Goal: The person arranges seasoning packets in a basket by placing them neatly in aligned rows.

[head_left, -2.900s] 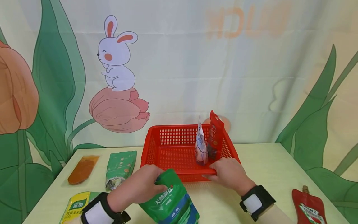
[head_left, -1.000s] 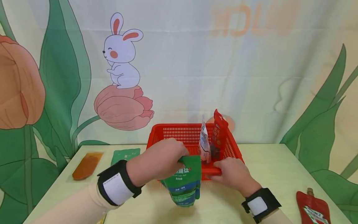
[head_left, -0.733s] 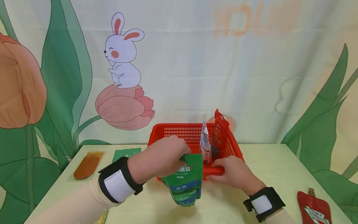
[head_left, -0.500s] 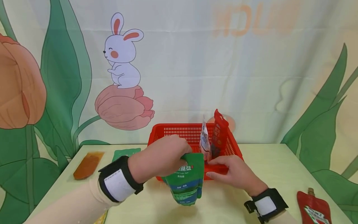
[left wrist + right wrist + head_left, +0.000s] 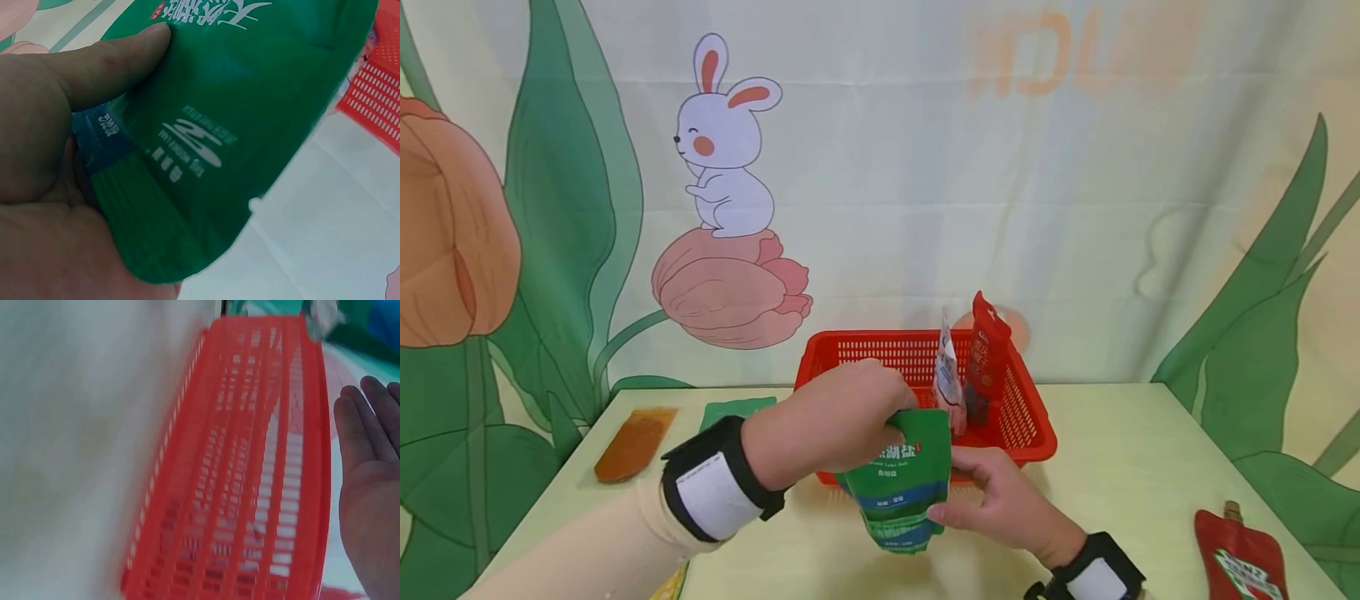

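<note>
My left hand (image 5: pixel 835 421) pinches the top of a green salt bag (image 5: pixel 898 504), which hangs upright in front of the red basket (image 5: pixel 1037 450). In the left wrist view the thumb lies across the face of the salt bag (image 5: pixel 250 94). My right hand (image 5: pixel 1003 504) is off the basket rim and at the bag's right edge. Its thumb tip overlaps the lower right of the bag; the other fingers reach behind it. The right wrist view shows the right hand (image 5: pixel 372 494) with straight fingers beside the basket (image 5: pixel 250 450).
Inside the basket stand a white-and-pink bag (image 5: pixel 949 383) and a red bag (image 5: pixel 987 358). On the left of the table lie an orange-brown packet (image 5: pixel 635 444), a green packet (image 5: pixel 737 408) and a mostly hidden yellow packet (image 5: pixel 672 583). A red ketchup pouch (image 5: pixel 1242 554) lies at the right.
My left hand has brought the salt bag up and right to the basket's front. My right hand has let go of the basket rim and moved left to the bag.
</note>
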{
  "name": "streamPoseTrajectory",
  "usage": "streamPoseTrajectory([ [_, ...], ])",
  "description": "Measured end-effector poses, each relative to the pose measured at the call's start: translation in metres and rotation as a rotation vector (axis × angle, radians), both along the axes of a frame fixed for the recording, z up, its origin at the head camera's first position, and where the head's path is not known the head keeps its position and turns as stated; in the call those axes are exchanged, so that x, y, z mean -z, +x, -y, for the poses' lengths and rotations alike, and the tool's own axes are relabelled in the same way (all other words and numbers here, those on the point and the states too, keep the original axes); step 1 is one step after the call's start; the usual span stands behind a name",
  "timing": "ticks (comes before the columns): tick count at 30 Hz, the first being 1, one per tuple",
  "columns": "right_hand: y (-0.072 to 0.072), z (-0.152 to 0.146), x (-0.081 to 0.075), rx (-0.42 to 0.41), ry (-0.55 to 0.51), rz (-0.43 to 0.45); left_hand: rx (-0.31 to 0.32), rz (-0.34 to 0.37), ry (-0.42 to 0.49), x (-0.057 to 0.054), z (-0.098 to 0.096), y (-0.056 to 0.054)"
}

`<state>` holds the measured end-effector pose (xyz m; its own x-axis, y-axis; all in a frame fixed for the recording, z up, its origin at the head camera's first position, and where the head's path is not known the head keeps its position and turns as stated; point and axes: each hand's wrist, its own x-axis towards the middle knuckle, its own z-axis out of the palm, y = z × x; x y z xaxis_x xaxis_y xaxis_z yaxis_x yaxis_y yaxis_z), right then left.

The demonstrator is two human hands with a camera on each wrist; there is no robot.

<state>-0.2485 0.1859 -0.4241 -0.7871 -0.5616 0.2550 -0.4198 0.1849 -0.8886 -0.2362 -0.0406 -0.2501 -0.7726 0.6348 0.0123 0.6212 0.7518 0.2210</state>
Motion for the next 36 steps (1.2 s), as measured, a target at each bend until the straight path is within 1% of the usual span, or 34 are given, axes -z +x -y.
streamPoseTrajectory([
  [3, 0.004, 0.009, 0.001, -0.024, -0.006, 0.083, -0.008, 0.005, 0.003, -0.001, 0.001, 0.001],
  [8, 0.010, 0.024, 0.005, -0.003, 0.003, 0.246, -0.012, 0.007, -0.001, -0.002, 0.001, 0.002],
  [10, 0.012, 0.029, 0.007, 0.014, -0.003, 0.292, -0.009, 0.006, -0.002, -0.002, 0.001, 0.001],
  [12, 0.012, 0.033, 0.009, 0.019, -0.018, 0.319, -0.007, 0.005, -0.003, -0.002, 0.001, 0.001],
  [19, 0.010, 0.043, 0.015, 0.008, -0.079, 0.346, 0.015, -0.006, -0.004, -0.002, 0.002, 0.001],
  [29, 0.012, 0.047, 0.018, 0.051, -0.107, 0.340, 0.031, -0.018, 0.004, -0.002, 0.003, 0.002],
  [36, 0.015, 0.050, 0.018, 0.080, -0.110, 0.327, 0.021, -0.012, -0.012, -0.004, 0.003, 0.001],
])
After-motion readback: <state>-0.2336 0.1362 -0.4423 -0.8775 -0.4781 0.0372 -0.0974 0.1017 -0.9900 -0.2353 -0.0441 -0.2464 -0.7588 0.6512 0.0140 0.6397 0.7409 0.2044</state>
